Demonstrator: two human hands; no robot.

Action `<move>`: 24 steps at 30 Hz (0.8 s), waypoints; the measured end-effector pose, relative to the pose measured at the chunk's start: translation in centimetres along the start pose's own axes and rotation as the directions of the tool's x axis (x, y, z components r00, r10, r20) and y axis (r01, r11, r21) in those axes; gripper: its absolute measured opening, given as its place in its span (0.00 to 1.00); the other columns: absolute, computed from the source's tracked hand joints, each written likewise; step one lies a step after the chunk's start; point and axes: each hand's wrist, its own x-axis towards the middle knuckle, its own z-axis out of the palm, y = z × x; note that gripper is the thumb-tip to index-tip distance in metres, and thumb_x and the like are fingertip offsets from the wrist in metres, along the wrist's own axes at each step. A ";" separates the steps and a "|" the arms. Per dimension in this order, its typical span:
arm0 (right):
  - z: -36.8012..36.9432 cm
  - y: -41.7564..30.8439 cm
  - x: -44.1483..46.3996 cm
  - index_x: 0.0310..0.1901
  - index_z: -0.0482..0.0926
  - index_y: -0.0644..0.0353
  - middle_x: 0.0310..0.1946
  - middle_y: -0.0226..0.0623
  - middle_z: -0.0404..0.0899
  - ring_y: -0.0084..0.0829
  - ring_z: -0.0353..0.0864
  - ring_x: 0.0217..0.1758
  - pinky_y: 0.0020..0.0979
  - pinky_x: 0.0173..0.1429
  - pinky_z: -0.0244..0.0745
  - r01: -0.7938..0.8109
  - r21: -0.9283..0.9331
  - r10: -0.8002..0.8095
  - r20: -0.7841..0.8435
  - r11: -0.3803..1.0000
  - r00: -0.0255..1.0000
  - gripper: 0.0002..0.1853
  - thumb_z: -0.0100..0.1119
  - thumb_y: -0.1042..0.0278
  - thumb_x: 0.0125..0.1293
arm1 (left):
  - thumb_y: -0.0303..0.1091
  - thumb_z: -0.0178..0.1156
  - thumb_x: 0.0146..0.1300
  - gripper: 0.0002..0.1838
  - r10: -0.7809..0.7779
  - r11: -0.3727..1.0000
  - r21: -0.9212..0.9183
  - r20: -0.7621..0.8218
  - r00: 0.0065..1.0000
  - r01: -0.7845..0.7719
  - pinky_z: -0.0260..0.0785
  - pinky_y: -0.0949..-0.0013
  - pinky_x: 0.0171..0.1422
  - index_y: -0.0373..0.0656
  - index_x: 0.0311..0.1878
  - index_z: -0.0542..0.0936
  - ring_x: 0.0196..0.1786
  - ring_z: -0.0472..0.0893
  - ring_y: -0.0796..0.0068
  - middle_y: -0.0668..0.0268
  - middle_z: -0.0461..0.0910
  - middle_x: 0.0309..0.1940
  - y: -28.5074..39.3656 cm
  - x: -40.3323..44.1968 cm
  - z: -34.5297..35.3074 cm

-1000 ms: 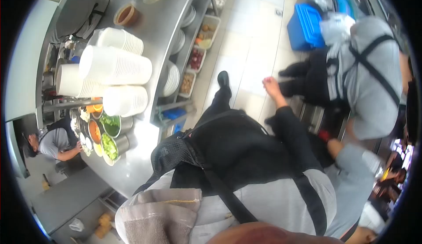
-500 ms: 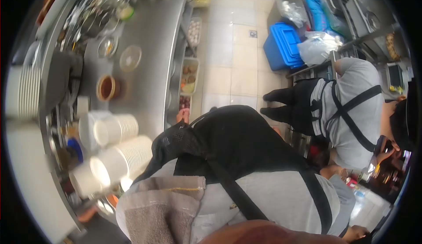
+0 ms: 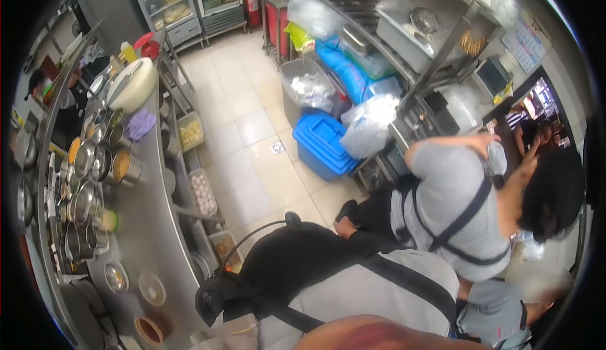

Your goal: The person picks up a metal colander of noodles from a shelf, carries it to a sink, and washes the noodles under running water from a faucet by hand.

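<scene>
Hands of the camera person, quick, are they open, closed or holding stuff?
Left hand: not in view, so it cannot be told.
Right hand: looks curled, but too small to tell if it is closed or holding anything.

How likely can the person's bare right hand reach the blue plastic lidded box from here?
Probably not without a step forward: the box stands ahead of the right hand, and a co-worker's black-trousered leg is close by. Pale floor tiles leave an approach free.
</scene>
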 end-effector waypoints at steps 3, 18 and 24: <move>-4.3 -9.5 4.8 0.58 0.65 0.71 0.56 0.65 0.72 0.59 0.71 0.62 0.48 0.64 0.66 0.196 -0.022 -0.195 0.028 0.980 0.980 0.32 0.57 0.54 0.58 | 0.41 0.64 0.60 0.15 -0.062 0.998 -0.020 -0.105 0.993 0.060 0.71 0.64 0.47 0.40 0.44 0.80 0.39 0.78 0.69 0.61 0.80 0.33 4.2 4.0 -0.5; -9.5 -28.4 22.0 0.37 0.84 0.59 0.36 0.48 0.82 0.50 0.81 0.43 0.48 0.48 0.75 0.501 -0.458 -0.549 0.033 0.734 0.835 0.15 0.53 0.58 0.61 | 0.38 0.64 0.57 0.15 -0.021 0.998 0.046 -0.202 0.979 0.031 0.71 0.61 0.49 0.40 0.44 0.80 0.42 0.78 0.64 0.58 0.79 0.35 23.3 30.9 -7.7; -9.0 -27.6 23.0 0.34 0.85 0.55 0.31 0.45 0.82 0.49 0.83 0.36 0.47 0.42 0.76 0.465 -0.395 -0.470 0.092 0.792 0.878 0.13 0.55 0.58 0.59 | 0.37 0.64 0.56 0.15 0.166 0.978 0.146 -0.124 0.978 -0.148 0.71 0.60 0.49 0.40 0.45 0.80 0.44 0.78 0.62 0.57 0.79 0.36 40.5 48.0 -9.8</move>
